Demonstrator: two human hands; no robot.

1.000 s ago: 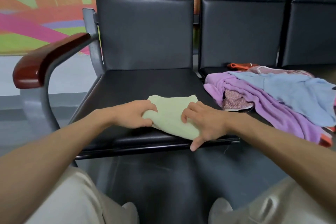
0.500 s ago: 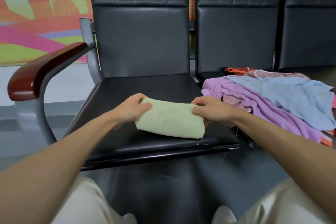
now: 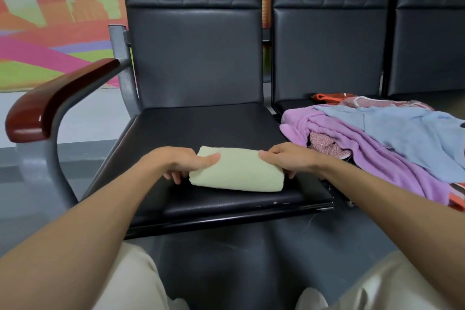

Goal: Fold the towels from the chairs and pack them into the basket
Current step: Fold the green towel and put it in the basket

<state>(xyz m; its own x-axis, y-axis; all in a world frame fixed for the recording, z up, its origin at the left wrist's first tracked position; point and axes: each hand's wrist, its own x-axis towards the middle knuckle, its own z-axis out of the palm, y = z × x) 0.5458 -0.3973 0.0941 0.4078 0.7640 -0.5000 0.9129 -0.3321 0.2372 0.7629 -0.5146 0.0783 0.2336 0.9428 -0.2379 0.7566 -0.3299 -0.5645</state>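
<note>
Pinching opposite ends of the folded green towel (image 3: pixel 236 171), left hand (image 3: pixel 176 161) and right hand (image 3: pixel 289 159) hold it near the chair seat's (image 3: pixel 201 128) front edge; a loose towel pile (image 3: pixel 377 143) covers the neighbouring seat.

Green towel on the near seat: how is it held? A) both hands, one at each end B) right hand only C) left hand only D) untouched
A: the left hand grips the left end of the folded green towel and the right hand grips its right end, with the towel lying on the chair seat.
</note>
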